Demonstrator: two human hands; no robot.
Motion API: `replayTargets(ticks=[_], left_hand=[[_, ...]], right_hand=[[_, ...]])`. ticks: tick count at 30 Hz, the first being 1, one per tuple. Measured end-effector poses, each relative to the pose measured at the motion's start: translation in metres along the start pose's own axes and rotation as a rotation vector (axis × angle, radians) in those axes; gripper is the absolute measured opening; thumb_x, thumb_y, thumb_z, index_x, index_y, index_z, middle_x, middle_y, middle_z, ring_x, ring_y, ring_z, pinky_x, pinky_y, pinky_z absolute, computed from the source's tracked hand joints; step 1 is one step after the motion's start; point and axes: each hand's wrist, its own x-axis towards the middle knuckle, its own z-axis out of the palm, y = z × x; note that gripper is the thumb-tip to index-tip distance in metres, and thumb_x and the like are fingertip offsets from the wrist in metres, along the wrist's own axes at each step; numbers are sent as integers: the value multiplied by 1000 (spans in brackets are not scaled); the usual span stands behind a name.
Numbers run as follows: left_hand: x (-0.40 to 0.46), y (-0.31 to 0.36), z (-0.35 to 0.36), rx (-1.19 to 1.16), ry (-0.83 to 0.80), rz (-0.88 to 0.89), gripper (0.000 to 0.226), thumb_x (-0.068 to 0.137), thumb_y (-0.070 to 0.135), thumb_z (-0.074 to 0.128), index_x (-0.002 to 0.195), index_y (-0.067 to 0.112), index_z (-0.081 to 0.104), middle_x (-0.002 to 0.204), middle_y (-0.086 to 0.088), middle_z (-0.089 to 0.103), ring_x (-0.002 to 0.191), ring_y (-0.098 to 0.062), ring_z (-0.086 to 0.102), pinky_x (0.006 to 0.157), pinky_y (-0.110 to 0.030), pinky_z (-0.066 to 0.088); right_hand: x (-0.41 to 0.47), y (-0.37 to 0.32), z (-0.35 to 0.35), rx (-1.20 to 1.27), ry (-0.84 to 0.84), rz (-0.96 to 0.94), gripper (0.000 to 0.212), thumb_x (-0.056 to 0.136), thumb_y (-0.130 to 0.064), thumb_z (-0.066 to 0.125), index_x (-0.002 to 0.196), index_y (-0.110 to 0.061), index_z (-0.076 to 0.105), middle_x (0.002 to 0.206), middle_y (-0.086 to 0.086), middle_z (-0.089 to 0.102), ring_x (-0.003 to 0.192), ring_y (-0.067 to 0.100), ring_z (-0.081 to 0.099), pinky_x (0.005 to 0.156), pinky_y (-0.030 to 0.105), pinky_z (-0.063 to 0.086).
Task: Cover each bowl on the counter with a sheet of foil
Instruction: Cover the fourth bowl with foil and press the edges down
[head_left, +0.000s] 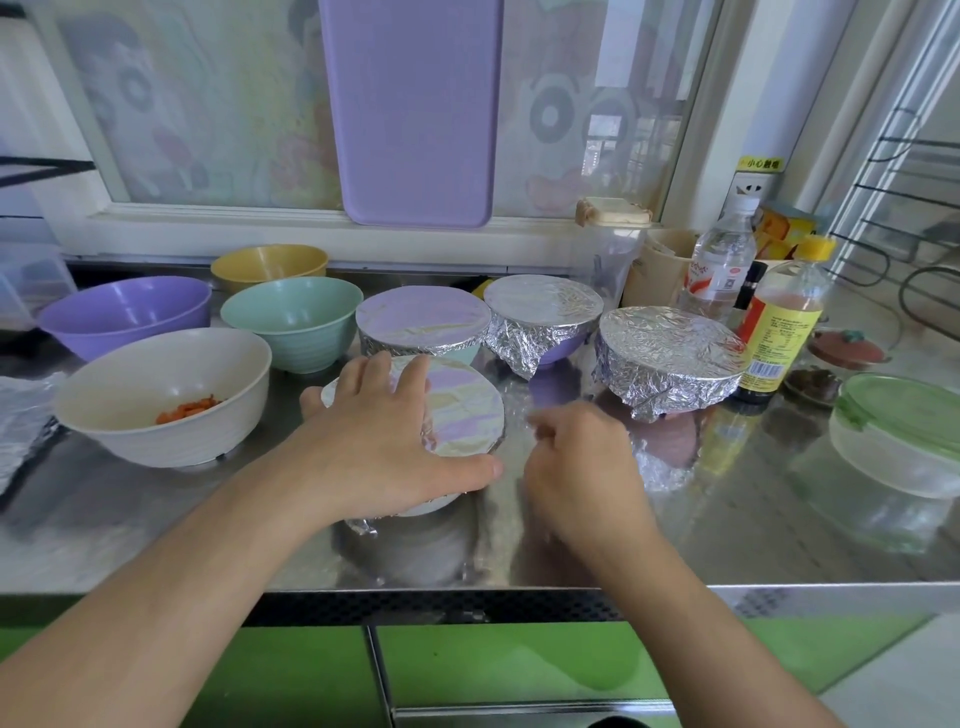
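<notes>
A foil-covered bowl (462, 410) stands at the middle of the steel counter (727, 535). My left hand (379, 441) lies flat over its left half, fingers spread, thumb along the near rim. My right hand (576, 462) sits just right of that bowl, fingers curled, slightly blurred; I see nothing held in it. Behind stand three more foil-covered bowls: (423, 325), (543, 312), (670, 353). Uncovered are a white bowl (166, 395) holding orange bits, a purple bowl (127, 314), a green bowl (293, 319) and a yellow bowl (270, 262).
Loose foil (21, 421) lies at the far left edge. Bottles (779, 322) and a cup crowd the back right. A clear container with a green lid (898, 431) stands at the right. A purple board (410, 109) leans on the window. The counter's front edge runs near my forearms.
</notes>
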Motion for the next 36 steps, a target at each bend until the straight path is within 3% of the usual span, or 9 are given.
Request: replayTargets(ticks=[4, 8, 11, 16, 20, 23, 31, 34, 36], left_hand=[[-1, 1, -1, -20, 19, 19, 113, 54, 103, 42, 148, 44, 22, 141, 11, 31, 147, -17, 20, 114, -53, 27], [-2, 0, -3, -23, 31, 51, 104, 53, 102, 42, 139, 44, 28, 133, 14, 34, 143, -14, 23, 110, -49, 28], [-2, -3, -4, -31, 35, 69, 105, 53, 101, 43, 141, 44, 28, 134, 15, 34, 143, -12, 23, 111, -51, 29], [-3, -4, -4, -34, 36, 87, 118, 52, 102, 41, 153, 43, 22, 147, 16, 31, 148, -11, 19, 116, -52, 26], [-5, -5, -8, -41, 9, 136, 111, 54, 100, 46, 148, 48, 22, 143, 21, 31, 145, -9, 23, 113, -46, 25], [-4, -10, -16, -30, -71, 183, 117, 52, 98, 49, 152, 46, 16, 150, 22, 26, 148, -6, 18, 118, -44, 23], [0, -23, -23, -40, -119, 272, 129, 52, 96, 56, 161, 43, 12, 156, 26, 20, 148, 0, 16, 122, -40, 21], [4, -30, -26, -60, -160, 311, 134, 49, 97, 60, 162, 43, 11, 159, 28, 16, 149, 3, 14, 125, -39, 20], [8, -35, -28, -86, -203, 336, 140, 47, 96, 67, 162, 45, 8, 162, 31, 13, 151, 4, 16, 127, -37, 21]], right_hand=[[0, -10, 8, 541, -299, 8, 78, 72, 4, 38, 144, -19, 57, 133, -3, 69, 130, 17, 62, 113, 44, 48], [-14, -6, 21, 582, -478, -30, 94, 80, 11, 38, 155, -46, 38, 144, -13, 63, 139, 12, 54, 119, 50, 41], [-23, -9, 21, 779, -596, -24, 111, 65, 18, 32, 159, -41, 32, 152, -7, 57, 146, 16, 48, 119, 60, 39], [-35, -15, 16, 922, -659, 13, 110, 61, 25, 30, 161, -19, 30, 161, -6, 48, 153, 5, 36, 130, 39, 22], [-21, -5, 2, 805, -514, 107, 82, 76, 28, 29, 140, -16, 56, 147, -4, 62, 142, 5, 50, 126, 36, 32], [-15, -10, 3, 729, -334, 168, 74, 71, 12, 37, 138, -20, 44, 143, 0, 60, 134, 9, 54, 123, 43, 38], [-46, -17, 25, 750, -486, 141, 79, 65, 7, 36, 134, -28, 56, 129, -2, 71, 129, 16, 62, 116, 49, 47], [-36, -13, 13, 724, -398, 173, 58, 86, 13, 43, 130, -22, 60, 127, -4, 71, 125, 8, 64, 114, 41, 49], [-27, -17, 2, 720, -284, 191, 60, 91, 15, 47, 138, -22, 51, 131, -8, 60, 125, -1, 58, 109, 21, 48]])
